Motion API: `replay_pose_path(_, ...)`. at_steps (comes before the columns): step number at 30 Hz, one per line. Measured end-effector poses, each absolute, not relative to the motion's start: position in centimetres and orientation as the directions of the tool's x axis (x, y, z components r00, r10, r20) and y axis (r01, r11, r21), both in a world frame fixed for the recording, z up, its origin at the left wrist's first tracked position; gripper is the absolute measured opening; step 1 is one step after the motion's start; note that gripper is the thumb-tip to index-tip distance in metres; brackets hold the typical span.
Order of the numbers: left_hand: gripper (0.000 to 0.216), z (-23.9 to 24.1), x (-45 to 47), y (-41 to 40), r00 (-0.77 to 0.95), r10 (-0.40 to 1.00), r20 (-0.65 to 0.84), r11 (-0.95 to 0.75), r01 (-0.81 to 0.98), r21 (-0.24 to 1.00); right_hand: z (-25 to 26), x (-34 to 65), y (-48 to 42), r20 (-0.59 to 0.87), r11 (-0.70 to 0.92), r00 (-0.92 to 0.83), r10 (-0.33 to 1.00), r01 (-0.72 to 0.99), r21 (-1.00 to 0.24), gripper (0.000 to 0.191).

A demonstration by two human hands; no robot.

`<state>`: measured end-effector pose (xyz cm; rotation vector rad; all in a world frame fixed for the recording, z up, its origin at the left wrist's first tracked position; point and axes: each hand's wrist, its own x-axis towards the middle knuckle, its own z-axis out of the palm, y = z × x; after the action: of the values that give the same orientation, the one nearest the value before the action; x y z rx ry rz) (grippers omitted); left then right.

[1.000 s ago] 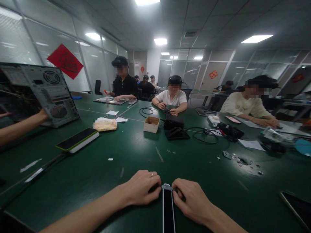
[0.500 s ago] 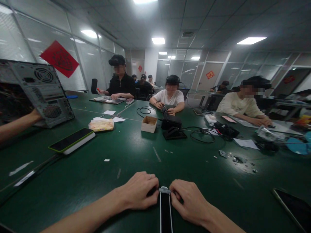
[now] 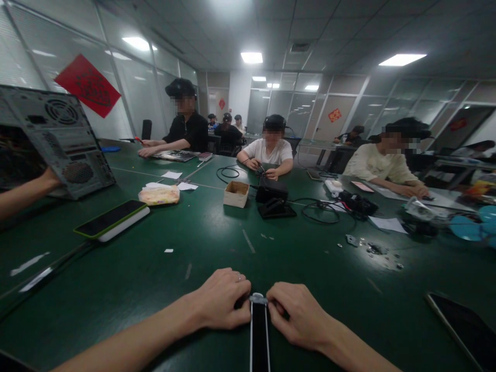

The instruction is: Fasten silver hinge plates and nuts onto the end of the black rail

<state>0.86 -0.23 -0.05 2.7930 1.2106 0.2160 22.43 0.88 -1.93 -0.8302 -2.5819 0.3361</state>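
Note:
A long black bar with white edges [image 3: 259, 338] runs from the bottom edge toward the middle of the table. Across its far end sits a small grey metal piece [image 3: 258, 299]. My left hand [image 3: 227, 299] is closed, thumb and fingers pinching the left end of that piece. From the other side my right hand [image 3: 296, 312] is closed too, its fingertips at the piece's right end. The fingers partly hide where they touch it.
Loose screws and metal bits [image 3: 375, 250] lie to the right, beyond a dark phone [image 3: 459, 323]. A green-edged phone [image 3: 114, 218] and an open computer case [image 3: 73, 147], with another person's arm inside, are left. A small box [image 3: 236, 195] stands ahead. Co-workers sit opposite.
The view has shifted slightly, so things sit a little higher and further left. My hands keep the same grip on the metal piece. The co-worker in black has moved a hand.

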Motion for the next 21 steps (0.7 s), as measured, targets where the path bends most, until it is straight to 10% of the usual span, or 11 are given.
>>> replay_pose_path(21, 0.009, 0.13, 0.72, -0.37, 0.677, 0.731, 0.083, -0.681, 0.714, 0.163, -2.1, 22.46, 0.96, 0.261, 0.765, -0.729, 0.633, 0.536, -0.357, 0.011)
